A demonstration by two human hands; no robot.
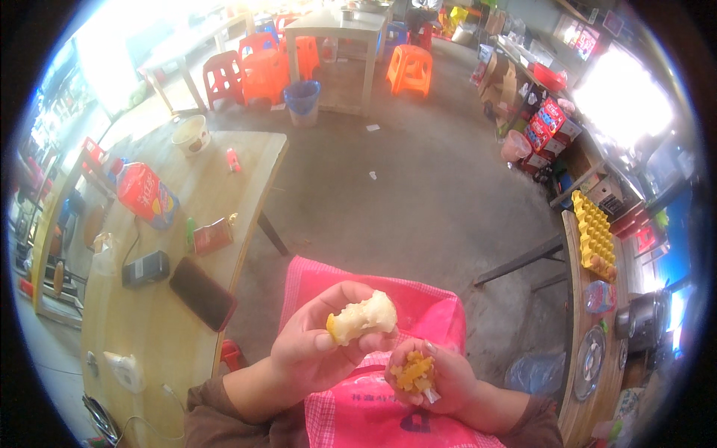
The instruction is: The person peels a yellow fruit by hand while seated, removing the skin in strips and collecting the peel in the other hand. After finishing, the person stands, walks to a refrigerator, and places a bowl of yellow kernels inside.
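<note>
My left hand (313,336) holds up a piece of pale, bitten food (363,318) with a yellow end, between thumb and fingers. It looks like a peeled fruit, though its kind is not certain. Lower and to the right, my right hand (448,372) is cupped around a clump of orange-yellow scraps (414,372), perhaps peel, with a small white bit at its lower edge. A pink apron (381,411) with checked trim lies beneath both hands. The two hands are close together but hold separate things.
At left, a wooden table (185,358) bears a phone (203,294), a dark device (145,269), a large drink bottle (147,193) and a paper bowl (191,135). At right, a wooden bench (571,313) carries a yellow egg tray (592,235). Ahead stand plastic stools (409,70) and a bin (302,103).
</note>
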